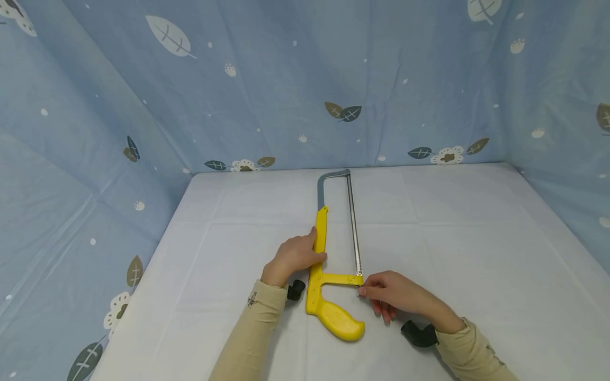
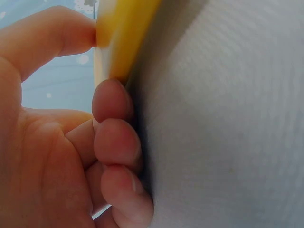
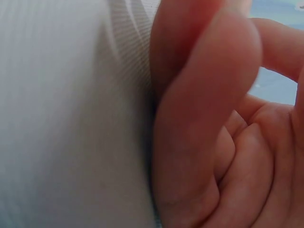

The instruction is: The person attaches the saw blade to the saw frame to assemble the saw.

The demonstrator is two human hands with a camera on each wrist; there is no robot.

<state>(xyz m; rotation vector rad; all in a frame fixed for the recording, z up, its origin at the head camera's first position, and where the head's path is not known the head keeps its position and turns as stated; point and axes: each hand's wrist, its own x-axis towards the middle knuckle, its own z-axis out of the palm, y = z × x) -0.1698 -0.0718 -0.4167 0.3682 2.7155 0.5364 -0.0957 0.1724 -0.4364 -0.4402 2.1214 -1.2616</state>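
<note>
A hacksaw (image 1: 337,317) with a yellow handle and grey front frame lies flat on the white cloth, its blade (image 1: 353,222) on the right side. My left hand (image 1: 296,253) holds the yellow back bar, thumb on one side and fingers on the other. In the left wrist view the bar (image 2: 126,38) shows between the thumb and curled fingers (image 2: 116,142). My right hand (image 1: 393,293) pinches a small metal piece (image 1: 359,291), seemingly a wing nut, at the blade's near end. The right wrist view shows curled fingers (image 3: 190,128); the pinched piece is hidden there.
A white cloth (image 1: 229,254) covers the table. Blue leaf-patterned curtains (image 1: 286,84) hang along the back and sides. A dark wrist-worn piece (image 1: 419,334) sits under each forearm, close to the cloth.
</note>
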